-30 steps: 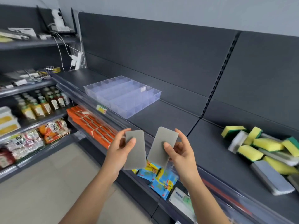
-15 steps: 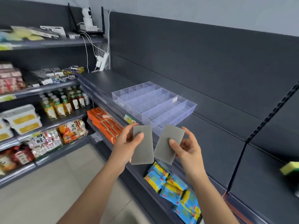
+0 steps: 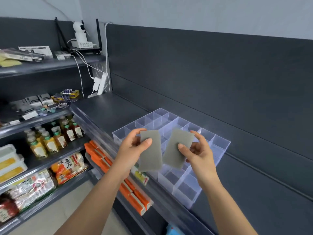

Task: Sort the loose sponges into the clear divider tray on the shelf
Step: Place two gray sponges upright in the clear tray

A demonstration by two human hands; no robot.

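Two thin grey sponges hang just above the clear divider tray [image 3: 186,192], which sits on the dark shelf [image 3: 257,187]. My left hand [image 3: 131,150] pinches the left sponge [image 3: 149,155] between thumb and curled fingers, and my right hand [image 3: 200,155] pinches the right sponge [image 3: 176,150] the same way. I judge that these flat, bendy rectangles could catch on a thin divider wall and straddle two narrow cells. The sponges look matte and finely grained. The tray is rigid, glossy, see-through plastic.

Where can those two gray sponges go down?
The clear tray shows only empty compartments. The dark shelf is bare right of the tray and behind it, toward the white power strip. The lower shelves by the bottles are packed.
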